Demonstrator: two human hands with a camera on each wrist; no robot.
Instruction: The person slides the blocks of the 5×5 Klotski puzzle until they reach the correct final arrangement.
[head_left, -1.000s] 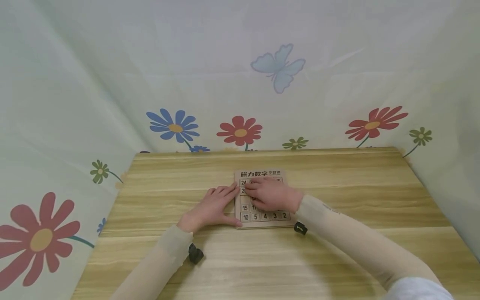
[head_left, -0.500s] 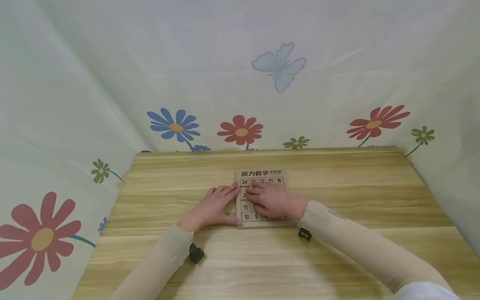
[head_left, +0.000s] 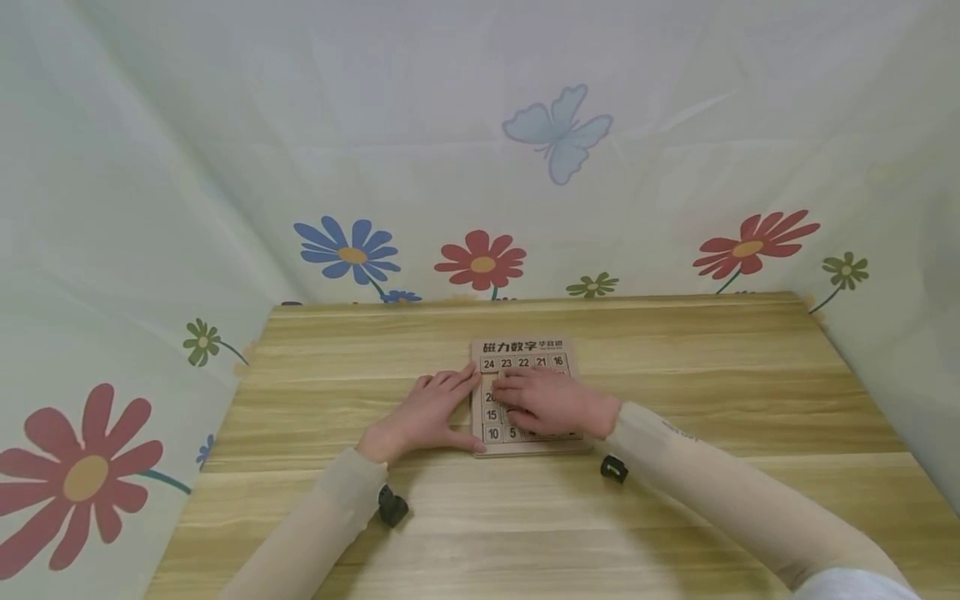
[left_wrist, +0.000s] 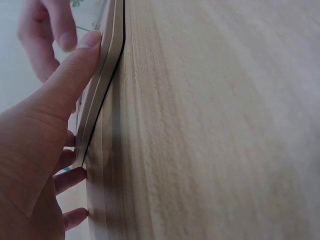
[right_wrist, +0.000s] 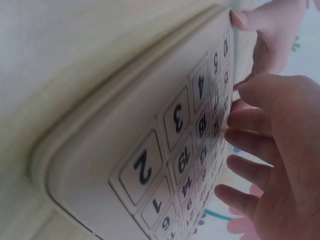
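A wooden number sliding puzzle (head_left: 532, 448) lies flat on the table, with numbered square tiles in rows and black characters across its top. My left hand (head_left: 420, 421) lies along its left side, fingertips at the edge and the straight thumb on the near-left corner; the left wrist view shows that thumb (left_wrist: 70, 75) on the rim. Over the middle rows, my right hand (head_left: 551, 402) touches the tiles with loosely bent fingers, hiding several. Tile 20 (head_left: 490, 397) sits in the third row at the left, below a bare slot. In the right wrist view tile 2 (right_wrist: 141, 167) is nearest.
The wood-grain table (head_left: 675, 358) extends around the puzzle on all sides. Behind it and at the left hangs a pale cloth (head_left: 420, 142) printed with flowers and a butterfly. Black straps with small devices (head_left: 392, 507) sit at both wrists.
Tile 20 has slid down from the second row to the third, leaving a bare slot above it. My right hand has shifted slightly down and right; my left hand has stayed in place.
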